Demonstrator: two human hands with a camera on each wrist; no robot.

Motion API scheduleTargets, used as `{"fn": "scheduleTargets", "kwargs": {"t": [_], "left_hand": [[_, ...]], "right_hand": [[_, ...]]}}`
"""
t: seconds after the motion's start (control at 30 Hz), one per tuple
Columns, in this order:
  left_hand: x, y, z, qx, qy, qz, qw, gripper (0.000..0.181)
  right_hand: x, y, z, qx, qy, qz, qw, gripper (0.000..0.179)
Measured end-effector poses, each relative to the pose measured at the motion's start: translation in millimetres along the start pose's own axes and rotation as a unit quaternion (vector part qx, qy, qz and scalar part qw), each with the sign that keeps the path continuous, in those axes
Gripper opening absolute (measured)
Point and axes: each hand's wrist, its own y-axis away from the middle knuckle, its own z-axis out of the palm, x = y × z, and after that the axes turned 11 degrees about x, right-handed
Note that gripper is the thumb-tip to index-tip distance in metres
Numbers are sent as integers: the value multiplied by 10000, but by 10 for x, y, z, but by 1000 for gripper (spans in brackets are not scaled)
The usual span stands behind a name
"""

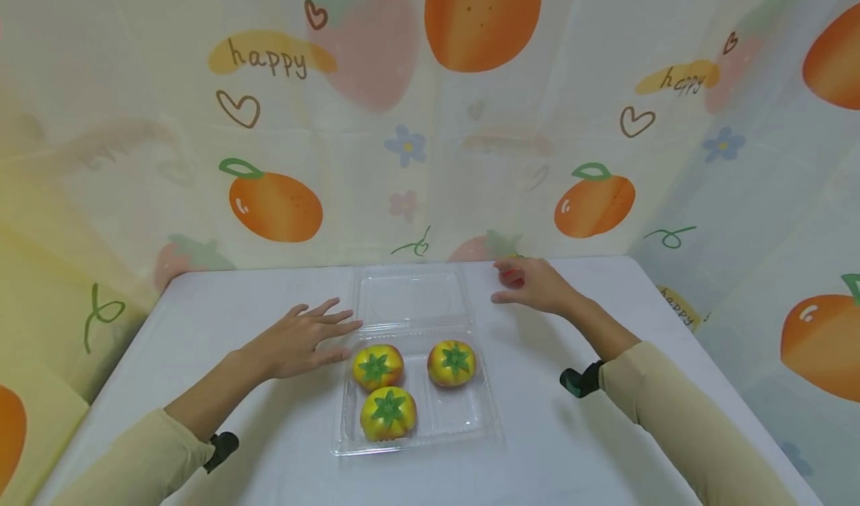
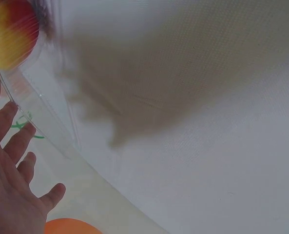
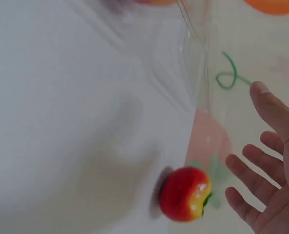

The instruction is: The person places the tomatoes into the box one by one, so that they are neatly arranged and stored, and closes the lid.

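Note:
A clear plastic clamshell box (image 1: pixel 457 418) lies opened on the table, its lid (image 1: pixel 411 297) folded back toward the wall. Three yellow-and-red tomatoes (image 1: pixel 388 413) with green star-shaped tops sit in its base, two on the left and one on the right. My left hand (image 1: pixel 295 342) hovers at the box's left side, fingers spread and holding nothing. Beyond the box to the right, my right hand (image 1: pixel 540 286) reaches over another tomato (image 3: pixel 185 194), partly hidden behind it in the head view. The right wrist view shows a gap between its relaxed fingers and this tomato.
A white cloth covers the table (image 1: pixel 282 446). Behind it hangs a fruit-printed curtain (image 1: pixel 416 185), close to the table's far edge. The far tomato sits near that edge. Dark wrist straps (image 1: pixel 581 380) show at both sleeves.

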Motion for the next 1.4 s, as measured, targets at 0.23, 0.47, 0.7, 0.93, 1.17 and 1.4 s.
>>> {"fn": "scheduleTargets", "kwargs": {"t": [0.23, 0.47, 0.7, 0.93, 1.17, 1.4], "left_hand": [[-6, -15, -11, -8, -21, 18, 10000, 54], [14, -13, -27, -33, 28, 20, 10000, 55], [5, -14, -14, -12, 1, 28, 10000, 55], [8, -15, -13, -39, 3, 27, 10000, 55], [13, -5, -20, -57, -50, 15, 10000, 56], [32, -8, -29, -28, 18, 31, 10000, 54]], "right_hand": [[232, -84, 18, 272, 109, 718, 9970, 72], [381, -82, 92, 821, -393, 1334, 9869, 72], [510, -49, 134, 837, -475, 1794, 9790, 77], [608, -33, 166, 915, -556, 2003, 9739, 75], [652, -58, 196, 946, -432, 1764, 9788, 61], [651, -122, 239, 1019, -318, 1879, 9764, 58]]}}
